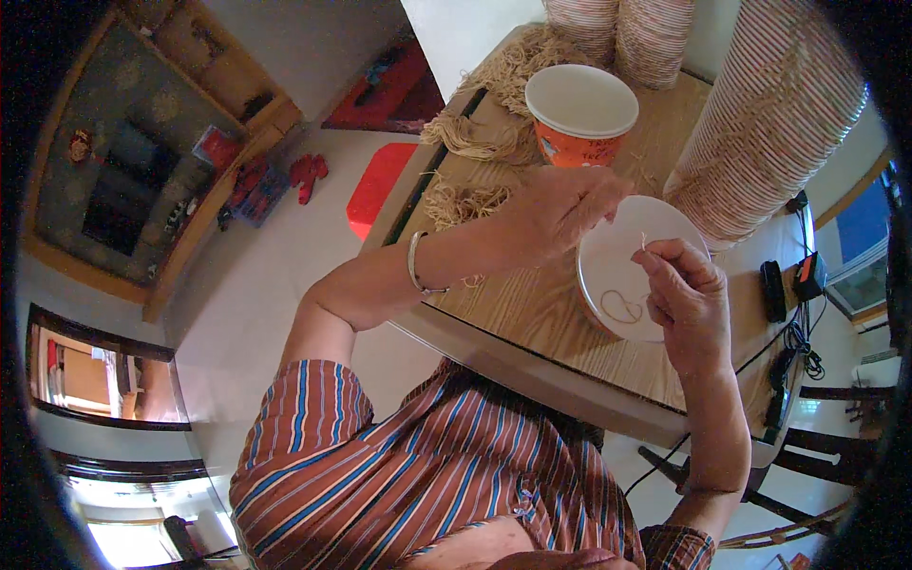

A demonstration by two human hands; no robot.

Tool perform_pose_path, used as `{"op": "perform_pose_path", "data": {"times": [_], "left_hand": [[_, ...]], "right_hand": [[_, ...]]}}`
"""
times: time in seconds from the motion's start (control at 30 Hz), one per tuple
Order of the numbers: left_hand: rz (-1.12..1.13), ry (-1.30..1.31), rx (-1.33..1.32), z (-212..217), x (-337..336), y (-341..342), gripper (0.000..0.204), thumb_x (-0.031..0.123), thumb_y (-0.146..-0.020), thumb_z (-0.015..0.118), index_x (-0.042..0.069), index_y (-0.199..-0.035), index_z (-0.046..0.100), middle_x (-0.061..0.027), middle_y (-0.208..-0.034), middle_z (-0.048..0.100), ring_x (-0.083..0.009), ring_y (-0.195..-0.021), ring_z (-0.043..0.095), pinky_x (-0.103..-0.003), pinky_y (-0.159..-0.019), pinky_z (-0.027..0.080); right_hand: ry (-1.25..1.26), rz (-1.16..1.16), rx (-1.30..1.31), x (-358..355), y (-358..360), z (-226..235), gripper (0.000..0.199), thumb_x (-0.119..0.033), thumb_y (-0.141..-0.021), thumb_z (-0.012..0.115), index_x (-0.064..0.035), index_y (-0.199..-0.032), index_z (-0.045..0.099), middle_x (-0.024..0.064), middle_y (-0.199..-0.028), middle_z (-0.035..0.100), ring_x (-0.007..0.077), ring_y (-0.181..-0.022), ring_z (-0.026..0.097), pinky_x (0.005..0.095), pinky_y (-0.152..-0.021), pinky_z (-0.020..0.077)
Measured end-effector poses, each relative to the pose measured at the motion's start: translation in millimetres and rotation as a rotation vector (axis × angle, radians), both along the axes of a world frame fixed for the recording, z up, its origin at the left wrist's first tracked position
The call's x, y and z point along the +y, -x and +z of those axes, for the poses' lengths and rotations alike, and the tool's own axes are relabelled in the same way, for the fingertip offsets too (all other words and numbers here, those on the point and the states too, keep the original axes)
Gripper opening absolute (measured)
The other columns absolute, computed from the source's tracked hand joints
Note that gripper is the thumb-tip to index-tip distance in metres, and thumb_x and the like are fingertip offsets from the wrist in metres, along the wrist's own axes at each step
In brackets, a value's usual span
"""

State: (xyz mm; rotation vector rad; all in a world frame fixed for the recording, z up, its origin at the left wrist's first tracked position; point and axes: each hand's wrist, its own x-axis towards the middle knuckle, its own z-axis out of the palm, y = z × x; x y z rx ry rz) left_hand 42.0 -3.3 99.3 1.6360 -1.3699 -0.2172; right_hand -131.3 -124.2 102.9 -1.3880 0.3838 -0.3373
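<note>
A thin pale strand sticks up from between the thumb and fingertips of my right hand, which is closed in a pinch over a white-lined paper tub. Inside that tub lies a curled loop of tan string. My left hand reaches across above the tub's far left rim, its fingers stretched out and slightly blurred. I see nothing held in it. Just beyond it stands a second paper tub, orange outside and white inside. Bundles of tan string lie to the left of this tub.
Tall stacks of nested paper tubs rise at the back and right of the wooden table. Black adapters and cables lie along its right side. A red stool stands beyond the left edge. Dark chair slats are at lower right.
</note>
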Motion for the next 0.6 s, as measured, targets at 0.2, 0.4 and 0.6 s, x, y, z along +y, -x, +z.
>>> {"op": "perform_pose_path", "data": {"times": [0.2,0.4,0.6], "left_hand": [[-0.115,-0.073,-0.224,0.7,-3.7,6.3,0.034,0.030,-0.096,0.051,0.001,-0.084,0.065,-0.0164,-0.064,0.059,-0.0234,-0.058,0.061,-0.036,-0.054,0.046],[-0.294,-0.072,0.040,2.9,-2.2,7.5,0.028,0.027,-0.095,0.053,0.000,-0.090,0.063,-0.0148,-0.068,0.059,-0.0232,-0.063,0.061,-0.036,-0.057,0.047],[-0.306,-0.123,-0.036,-2.4,1.0,6.2,0.020,0.022,-0.093,0.056,0.002,-0.089,0.055,-0.0109,-0.073,0.056,-0.0264,-0.068,0.058,-0.036,-0.062,0.046]], "right_hand": [[0.174,-0.026,0.016,5.0,-2.0,-0.1,0.006,-0.007,-0.088,0.062,-0.0042,-0.089,0.067,-0.0048,-0.073,0.060,0.0016,-0.062,0.050,0.0178,-0.053,0.0379],[0.300,-0.046,0.021,6.0,-1.3,1.9,0.005,-0.006,-0.088,0.063,-0.0028,-0.090,0.067,-0.0031,-0.079,0.064,0.0035,-0.075,0.056,0.0183,-0.066,0.0441],[0.205,-0.008,0.115,0.2,-2.9,4.2,0.005,-0.009,-0.088,0.064,-0.0058,-0.087,0.068,-0.0077,-0.072,0.058,-0.0005,-0.060,0.045,0.0169,-0.051,0.0335]]}}
